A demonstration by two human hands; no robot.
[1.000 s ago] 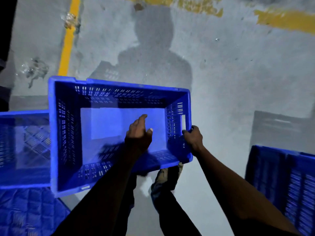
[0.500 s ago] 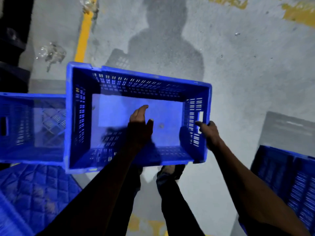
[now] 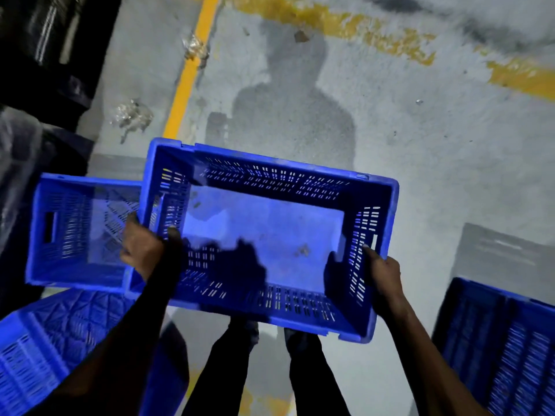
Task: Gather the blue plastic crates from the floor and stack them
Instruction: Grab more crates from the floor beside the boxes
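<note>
- The left hand [image 3: 143, 250] is clamped on the left end wall of the carried crate [image 3: 264, 235], thumb inside, fingers outside.
- The right hand [image 3: 383, 273] is curled over the right end wall, by the handle slot.
- The crate is held upright and open-side-up above the grey floor [image 3: 420, 160], in front of the person's legs.
- Just to the left, a second blue crate [image 3: 75, 229] is seen upright, its near-right corner overlapped by the carried one; whether it tops a pile cannot be told.
- Another blue crate [image 3: 42, 340] lies at lower left and one more [image 3: 504, 340] at lower right, well apart.
- The task is judged partly done: one crate is in hand, at least two are left to gather.
- No brand, label or writing can be read.
</note>
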